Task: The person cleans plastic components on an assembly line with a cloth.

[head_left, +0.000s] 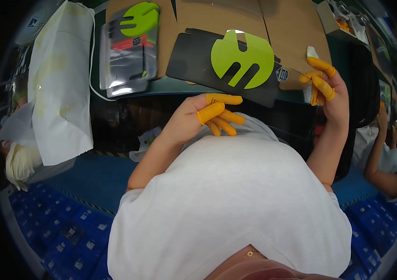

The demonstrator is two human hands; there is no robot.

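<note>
A dark flat card piece (194,58) with a bright green round cut-out shape (243,60) lies tilted on the brown board before me. My left hand (208,114), in yellow finger cots, is in front of the table edge below the card. Its fingers are loosely apart and nothing shows in them. To the right of the card is my right hand (327,86), also in yellow finger cots, its fingers bent together. A small white piece (312,52) shows at one fingertip, and a thin line runs by another; what the fingers pinch is too small to name. A small dark label (281,73) sits at the card's right end.
Stacked clear packages (128,60) with green and red parts lie at the left. A long white wrapped bundle (63,84) stands beyond them. An open box (341,21) of small things is at the back right. Another person's arm (380,154) shows at far right.
</note>
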